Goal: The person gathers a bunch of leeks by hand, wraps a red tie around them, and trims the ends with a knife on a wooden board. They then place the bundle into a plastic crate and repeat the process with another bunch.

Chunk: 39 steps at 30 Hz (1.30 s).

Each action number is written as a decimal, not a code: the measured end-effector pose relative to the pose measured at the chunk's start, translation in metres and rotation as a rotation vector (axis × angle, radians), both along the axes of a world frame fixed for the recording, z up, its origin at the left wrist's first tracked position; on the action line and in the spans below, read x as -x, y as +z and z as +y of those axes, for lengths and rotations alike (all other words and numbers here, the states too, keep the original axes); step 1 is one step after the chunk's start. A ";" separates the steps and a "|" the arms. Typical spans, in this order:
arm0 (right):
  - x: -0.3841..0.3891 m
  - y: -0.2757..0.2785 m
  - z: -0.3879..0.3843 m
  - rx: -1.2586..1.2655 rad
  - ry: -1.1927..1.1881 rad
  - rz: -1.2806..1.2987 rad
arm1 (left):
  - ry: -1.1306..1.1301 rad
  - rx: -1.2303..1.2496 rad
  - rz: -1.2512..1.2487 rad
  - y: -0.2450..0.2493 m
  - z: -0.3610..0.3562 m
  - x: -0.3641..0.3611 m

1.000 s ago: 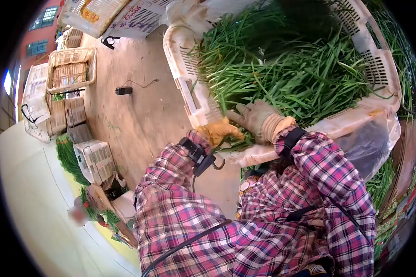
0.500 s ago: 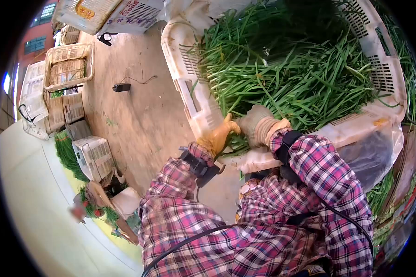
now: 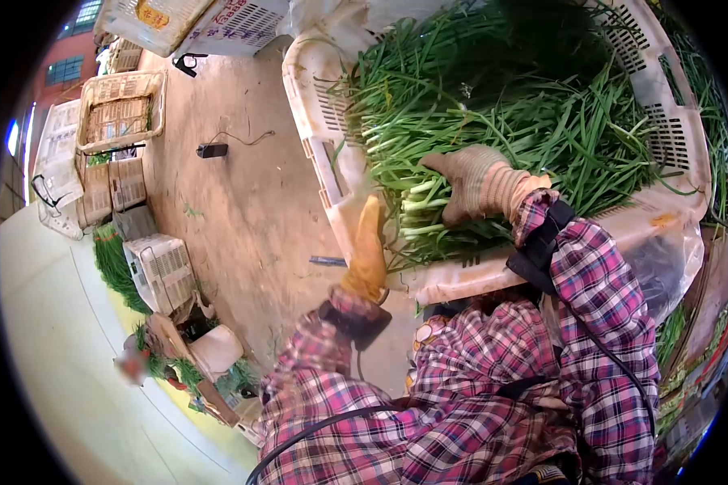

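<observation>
A large white plastic crate (image 3: 323,93) is filled with long green chives (image 3: 534,153). At its near left corner, a bundle of pale stalk ends (image 3: 419,208) points left. My right hand (image 3: 481,184), in a grey-beige knitted glove, lies over the chives just right of those ends, thumb and fingers spread apart. My left hand (image 3: 367,255), in a yellow glove, is by the crate's near left wall, with its fingers stretched out away from me. Nothing shows in the left hand.
Other white crates (image 3: 121,113) stand along the left side, with a bunch of greens (image 3: 120,267) beside one. A small black box (image 3: 213,151) with a cord lies on the brown floor (image 3: 243,202). Clear plastic sheeting (image 3: 663,267) hangs at the crate's near right.
My hands have separated. The right has moved right and away from me and spread its fingers, exposing the pale stalk ends. The left has drawn back slightly to the left, off the chives.
</observation>
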State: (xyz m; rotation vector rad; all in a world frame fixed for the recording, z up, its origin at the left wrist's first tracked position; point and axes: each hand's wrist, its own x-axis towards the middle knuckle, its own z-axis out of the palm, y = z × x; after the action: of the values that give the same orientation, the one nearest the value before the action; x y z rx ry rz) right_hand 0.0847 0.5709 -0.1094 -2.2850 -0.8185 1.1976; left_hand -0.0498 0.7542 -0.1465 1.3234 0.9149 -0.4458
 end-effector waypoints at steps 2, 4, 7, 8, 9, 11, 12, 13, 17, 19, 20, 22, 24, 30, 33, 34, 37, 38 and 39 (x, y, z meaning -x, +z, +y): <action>0.005 -0.005 0.000 -0.017 -0.001 -0.033 | 0.063 -0.118 -0.499 -0.012 0.000 0.020; 0.005 -0.005 0.001 -0.024 0.008 -0.032 | 0.140 -0.062 -0.415 -0.004 -0.007 0.032; 0.004 -0.002 -0.002 -0.022 -0.007 -0.006 | 0.385 0.251 -0.172 0.018 -0.015 0.027; 0.003 0.002 -0.002 -0.048 -0.018 -0.031 | 0.386 0.247 -0.176 0.018 -0.016 0.029; 0.000 0.007 -0.002 -0.050 -0.018 -0.035 | 0.473 0.313 -0.223 0.015 -0.020 0.031; 0.002 0.016 -0.003 -0.003 -0.019 0.054 | 0.251 0.113 -0.357 -0.020 -0.021 0.037; 0.006 0.013 0.000 -0.004 -0.019 0.055 | 0.251 0.111 -0.356 -0.025 -0.030 0.034; 0.011 0.005 0.005 0.010 0.021 -0.027 | 0.081 -0.219 -0.517 -0.029 -0.040 0.031; 0.026 -0.001 0.006 0.037 0.123 -0.225 | 0.357 0.279 -0.604 -0.012 -0.046 0.006; 0.020 0.029 0.008 0.178 0.315 -0.126 | 0.551 0.727 -0.523 -0.015 -0.043 0.009; 0.026 0.028 0.007 0.179 0.316 -0.122 | 0.561 0.559 -0.545 -0.017 -0.047 0.012; 0.041 0.022 0.006 0.180 0.312 -0.432 | 0.567 0.227 -0.586 -0.020 -0.053 0.014; 0.054 0.016 0.010 0.201 0.358 -0.483 | 0.643 0.496 -0.669 -0.015 -0.054 0.017; 0.048 -0.003 0.008 -0.061 0.181 -0.390 | 0.710 0.498 -0.399 0.017 -0.064 0.004; 0.048 -0.006 0.010 -0.076 0.182 -0.507 | 0.692 0.562 -0.435 0.015 -0.059 0.008; 0.043 0.003 0.011 -0.013 0.236 -0.377 | 0.722 0.534 -0.437 0.016 -0.059 0.010; 0.028 0.009 0.003 -0.044 0.134 -0.158 | 0.731 0.406 -0.372 0.011 -0.062 0.007; 0.027 0.012 0.001 -0.051 0.151 -0.161 | 0.735 0.344 -0.345 0.009 -0.062 0.003; 0.026 0.014 0.000 -0.107 0.095 -0.163 | 0.738 0.283 -0.320 0.009 -0.061 -0.001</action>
State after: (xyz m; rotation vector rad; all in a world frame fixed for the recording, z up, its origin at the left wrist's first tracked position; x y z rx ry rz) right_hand 0.0584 0.5706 -0.0956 -2.3003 -1.0364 0.9900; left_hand -0.0492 0.6929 -0.1377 0.6971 0.9539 0.2028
